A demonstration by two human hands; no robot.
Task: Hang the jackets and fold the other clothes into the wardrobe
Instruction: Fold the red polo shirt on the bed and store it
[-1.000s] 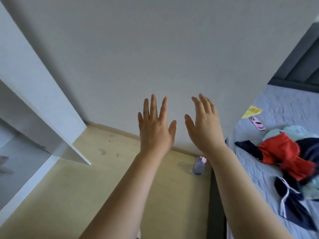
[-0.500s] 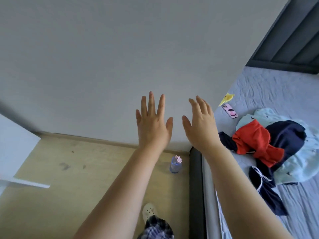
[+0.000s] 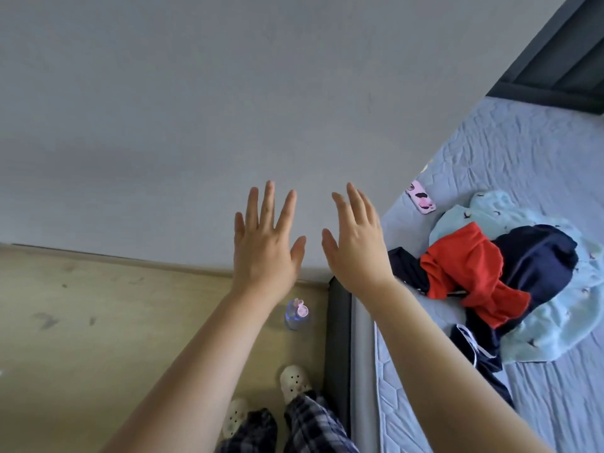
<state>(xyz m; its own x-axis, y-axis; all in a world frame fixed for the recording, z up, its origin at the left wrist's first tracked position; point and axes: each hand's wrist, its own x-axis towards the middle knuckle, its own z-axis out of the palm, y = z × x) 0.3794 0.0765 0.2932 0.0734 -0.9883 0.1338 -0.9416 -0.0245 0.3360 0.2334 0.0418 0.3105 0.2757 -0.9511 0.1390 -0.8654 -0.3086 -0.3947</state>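
Both hands raised side by side, fingers straight, a narrow gap between them. Ahead of left hand (image 3: 264,253): bare wall (image 3: 228,109). Below it: water bottle (image 3: 296,315) on floor, beside dark bed frame (image 3: 338,338). Right of right hand (image 3: 358,250): clothes pile (image 3: 510,282) near; phone (image 3: 420,197) just beyond fingertips; open mattress (image 3: 539,152) past both.

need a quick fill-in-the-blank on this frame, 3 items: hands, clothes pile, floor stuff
1. Both hands, left hand and right hand, are held up with fingers spread and hold ____.
2. The red garment lies in the clothes pile on the ____.
3. The small bottle with the pink cap stands on the ____.

Missing words: nothing; bed; floor
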